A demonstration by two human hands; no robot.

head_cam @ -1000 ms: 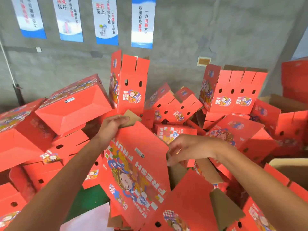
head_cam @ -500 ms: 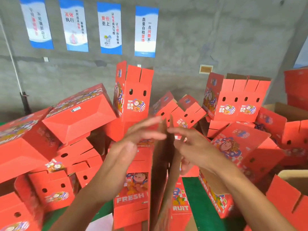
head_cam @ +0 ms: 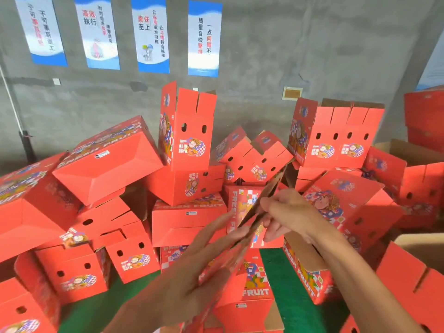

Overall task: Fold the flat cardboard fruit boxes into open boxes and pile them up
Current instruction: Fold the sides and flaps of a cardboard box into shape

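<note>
From the head camera, you are holding a flat cardboard fruit box (head_cam: 259, 207) edge-on, just right of the frame's centre. It is showing mostly as a thin, dark, motion-blurred strip slanting from the lower middle up toward the upper right, with a brown raw-cardboard edge at its top and a red printed face lower down.

Your left hand (head_cam: 204, 267) is lying in the lower centre with its fingers stretched out straight, pressing flat against the left face of the box, fingertips pointing up the slant. Your right hand (head_cam: 286, 212) is sitting just right of centre, its fingers curled and pinching the box's upper part from the right side. The box is standing between the two hands, touching both.

Behind the hands, a pile of folded boxes (head_cam: 187, 140) is filling the middle band of the frame from the left edge to the right: red cartons printed with a cartoon figure, checkered patches and the words FRESH FRUIT, with dark oval holes in their sides. Some are standing upright with open flaps, others are tipping or lying on their sides. A green floor (head_cam: 283, 280) is showing in patches in the lower part. Four blue-and-white posters (head_cam: 151, 34) are hanging across the upper left on a grey concrete wall (head_cam: 312, 44).
</note>
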